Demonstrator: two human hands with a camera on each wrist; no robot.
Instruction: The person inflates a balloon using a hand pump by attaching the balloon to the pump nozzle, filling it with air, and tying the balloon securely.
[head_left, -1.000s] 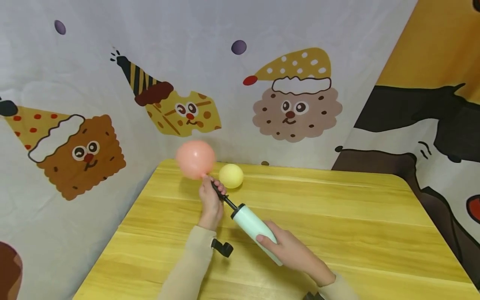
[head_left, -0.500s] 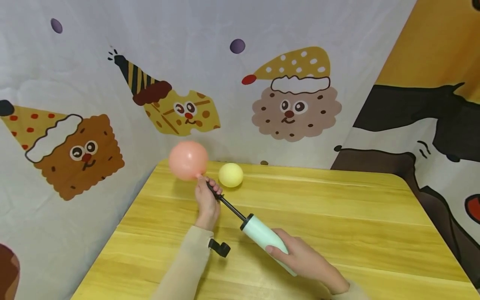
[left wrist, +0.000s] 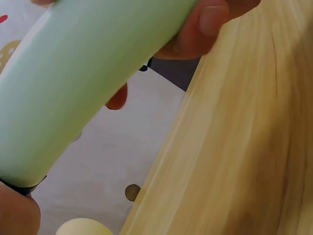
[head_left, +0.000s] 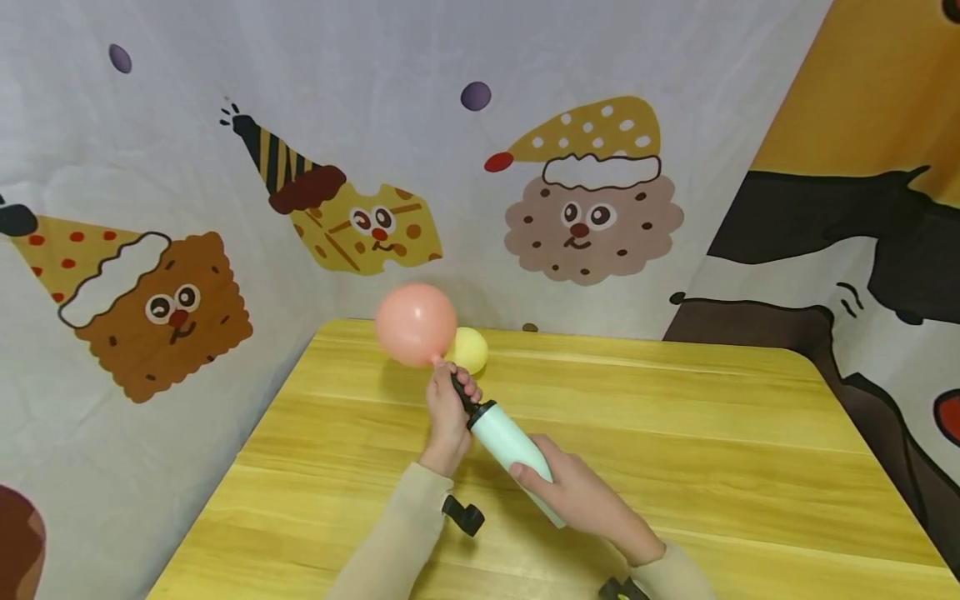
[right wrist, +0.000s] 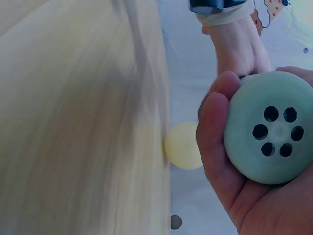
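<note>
A balloon pump with a pale green barrel (head_left: 513,446) and a black handle end spans both hands, slanting across the middle of the head view. My left hand (head_left: 448,408) grips the black end, its thumb by the neck of an inflated pink balloon (head_left: 416,325). My right hand (head_left: 573,487) wraps round the barrel. In the right wrist view the barrel's round base (right wrist: 274,129) faces the camera, with several dark holes. Hardly any of the black rod shows between handle and barrel. The pump's nozzle is hidden in my left hand.
Behind the pink balloon, a smaller yellow balloon (head_left: 470,350) rests near the far edge of the wooden table (head_left: 675,417). A white cloth backdrop (head_left: 420,83) with cartoon prints hangs behind and to the left. A black strap mount (head_left: 465,515) sits on my left wrist.
The rod was drawn out as the hands parted, then pushed back into the barrel. My left hand and the pink balloon have shifted right, now overlapping the yellow balloon.
</note>
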